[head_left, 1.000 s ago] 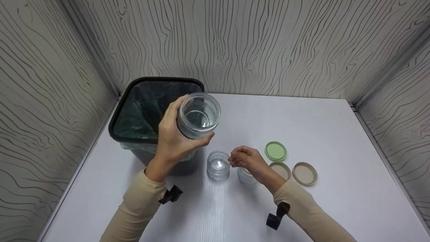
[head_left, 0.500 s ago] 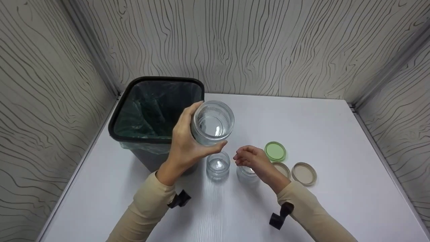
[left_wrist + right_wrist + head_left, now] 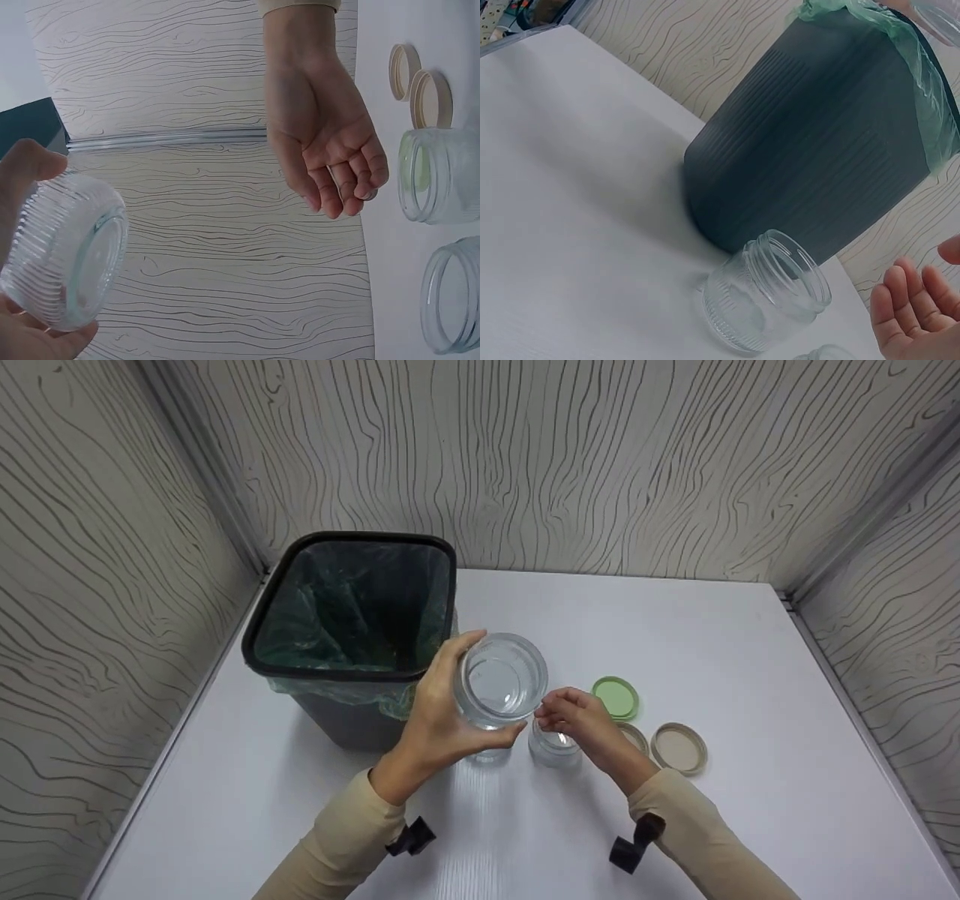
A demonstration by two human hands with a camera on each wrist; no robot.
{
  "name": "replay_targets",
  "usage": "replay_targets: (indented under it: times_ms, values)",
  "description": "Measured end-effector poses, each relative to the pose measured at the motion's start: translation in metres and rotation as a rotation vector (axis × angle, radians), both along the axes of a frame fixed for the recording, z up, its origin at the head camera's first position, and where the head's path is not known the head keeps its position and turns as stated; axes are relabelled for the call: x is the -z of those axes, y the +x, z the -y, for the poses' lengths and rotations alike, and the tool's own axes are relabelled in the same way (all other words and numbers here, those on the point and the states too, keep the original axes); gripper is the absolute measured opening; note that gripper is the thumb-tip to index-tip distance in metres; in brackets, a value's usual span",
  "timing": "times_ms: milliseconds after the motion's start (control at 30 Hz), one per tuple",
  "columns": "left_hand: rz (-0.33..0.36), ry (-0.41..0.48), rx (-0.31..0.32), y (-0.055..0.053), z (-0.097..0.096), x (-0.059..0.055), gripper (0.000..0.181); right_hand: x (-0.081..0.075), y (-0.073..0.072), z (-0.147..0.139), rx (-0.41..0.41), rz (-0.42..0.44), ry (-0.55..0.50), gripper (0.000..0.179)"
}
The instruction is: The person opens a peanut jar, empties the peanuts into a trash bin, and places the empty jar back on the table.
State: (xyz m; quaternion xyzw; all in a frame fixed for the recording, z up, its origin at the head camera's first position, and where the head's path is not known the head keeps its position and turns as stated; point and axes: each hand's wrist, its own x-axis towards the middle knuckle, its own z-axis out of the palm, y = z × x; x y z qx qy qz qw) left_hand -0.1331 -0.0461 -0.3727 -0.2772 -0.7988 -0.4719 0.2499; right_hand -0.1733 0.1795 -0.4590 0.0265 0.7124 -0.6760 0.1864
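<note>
My left hand (image 3: 439, 720) grips a clear glass jar (image 3: 501, 679) around its side, with no lid on it. That jar is raised above the table; its ribbed wall and base show in the left wrist view. My right hand (image 3: 589, 731) hovers just right of it, fingers loosely bent, palm bare in the left wrist view. Below the hands two more lidless glass jars stand upright. One glass jar (image 3: 754, 304) is mostly hidden behind the held jar in the head view. The other glass jar (image 3: 553, 748) is under my right hand, partly covered by it.
A dark bin (image 3: 352, 720) with a green liner stands at the left. On the white table (image 3: 750, 660), a green lid (image 3: 616, 697) and two beige lids lie to the right; one beige lid (image 3: 679, 748) shows fully. Wood-patterned walls enclose the table.
My left hand has brought the glass jar from over the bin's right edge toward me and to the right, above the standing jars. My right hand has shifted slightly right.
</note>
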Motion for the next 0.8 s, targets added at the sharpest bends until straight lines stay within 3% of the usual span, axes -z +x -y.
replay_targets:
  times_ms: [367, 800]
  values:
    - [0.028, 0.024, 0.005, 0.005, -0.001, 0.012, 0.089, 0.0, 0.0, -0.003, 0.027, 0.007, 0.001, 0.02]
    - [0.09, 0.037, 0.099, 0.018, -0.01, 0.035, 0.088, 0.0, 0.002, -0.011, 0.074, 0.014, -0.028, 0.015]
